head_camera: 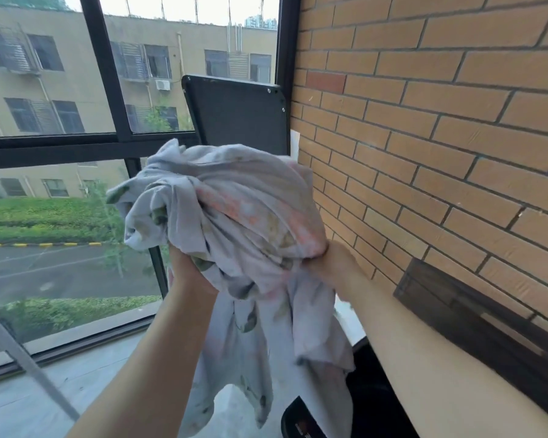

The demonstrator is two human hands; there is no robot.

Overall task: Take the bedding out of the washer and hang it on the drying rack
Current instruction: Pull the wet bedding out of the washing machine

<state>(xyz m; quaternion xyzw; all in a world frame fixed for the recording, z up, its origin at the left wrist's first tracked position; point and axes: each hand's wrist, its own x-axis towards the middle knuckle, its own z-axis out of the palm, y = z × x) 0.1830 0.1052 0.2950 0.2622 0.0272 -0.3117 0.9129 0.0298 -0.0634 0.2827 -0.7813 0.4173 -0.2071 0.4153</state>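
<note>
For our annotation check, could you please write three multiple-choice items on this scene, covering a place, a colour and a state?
1. Where is the brick wall?
A. right of the bedding
B. left of it
C. below it

2. What is the bedding's main colour?
A. dark red
B. pale grey-blue with a floral print
C. black

3. How is the bedding held?
A. spread flat
B. bunched up in both hands
C. folded on the floor

Answers: 1 A, bricks fill the right side. 2 B, light cloth with pink and green patches. 3 B, left hand and right hand grip the bundle from beneath.
</note>
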